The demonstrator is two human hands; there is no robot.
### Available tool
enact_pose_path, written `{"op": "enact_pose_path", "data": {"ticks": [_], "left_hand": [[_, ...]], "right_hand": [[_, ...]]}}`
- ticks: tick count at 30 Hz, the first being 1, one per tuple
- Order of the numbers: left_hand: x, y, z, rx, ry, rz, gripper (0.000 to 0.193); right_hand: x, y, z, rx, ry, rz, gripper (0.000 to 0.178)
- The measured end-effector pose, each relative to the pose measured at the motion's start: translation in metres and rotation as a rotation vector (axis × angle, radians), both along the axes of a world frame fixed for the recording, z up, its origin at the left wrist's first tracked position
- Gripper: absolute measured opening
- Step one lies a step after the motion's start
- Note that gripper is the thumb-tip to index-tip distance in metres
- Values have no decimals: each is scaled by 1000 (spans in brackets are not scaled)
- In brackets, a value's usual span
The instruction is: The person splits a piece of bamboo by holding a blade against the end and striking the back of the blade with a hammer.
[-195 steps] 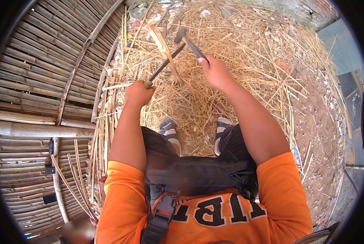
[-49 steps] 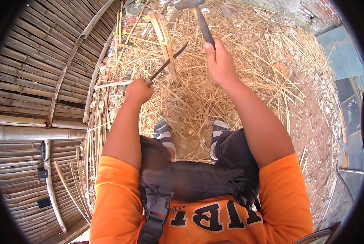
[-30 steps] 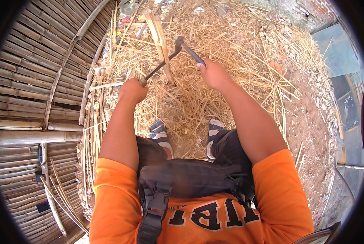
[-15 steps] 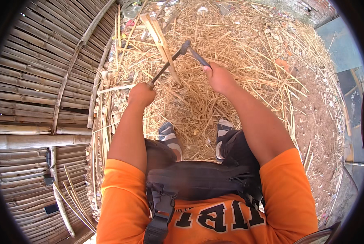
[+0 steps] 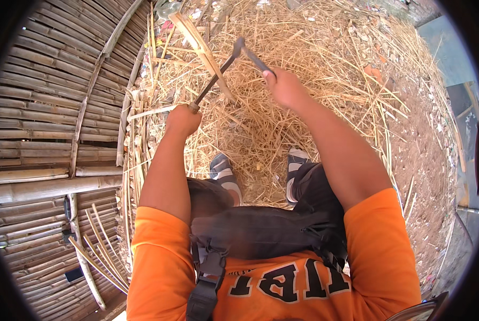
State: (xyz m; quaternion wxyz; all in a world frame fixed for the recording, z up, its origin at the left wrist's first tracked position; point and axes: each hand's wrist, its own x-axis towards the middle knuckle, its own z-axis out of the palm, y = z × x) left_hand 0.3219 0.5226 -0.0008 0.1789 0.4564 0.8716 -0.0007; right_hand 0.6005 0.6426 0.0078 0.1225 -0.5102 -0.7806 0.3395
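My left hand is closed around the short wooden handle of a long dark-bladed knife. Its blade slants up and away across a split piece of bamboo, which leans with its top to the far left and its lower end over the straw. My right hand grips the handle of a hammer. The hammer's dark head meets the far end of the blade; whether it presses on it or just overlaps it, I cannot tell. How deep the blade sits in the bamboo is also unclear.
Loose straw and bamboo slivers cover the ground around my feet. A bamboo-slat wall rises on the left, with thin strips leaning by it. Bare soil and blue-grey panels lie to the right.
The hammer head and the blade's far end have shifted slightly away from me. Both hands moved a little the same way, and the bamboo's top leans farther left.
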Motion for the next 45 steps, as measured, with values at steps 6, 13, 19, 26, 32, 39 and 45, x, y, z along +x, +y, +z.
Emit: {"op": "enact_pose_path", "data": {"ticks": [6,13,19,26,32,39,45], "left_hand": [[4,7,2,-27,-12,-32,47],[10,3,7,-6,4,-18,46],[12,3,5,8,48,-103,45],[21,3,8,20,1,-36,43],[13,-3,-3,3,-31,-52,42],[7,23,-20,-16,-31,-101,40],[2,7,-23,29,-25,-82,43]], "right_hand": [[-10,-8,41,103,300,-138,44],[-6,-1,22,-53,-32,53,38],[-5,-14,64,201,338,-100,40],[-8,-9,-2,-11,-65,1,45],[-9,-17,43,150,170,-73,46],[1,-4,-41,245,-116,87,43],[-17,-1,25,201,188,-26,40]]}}
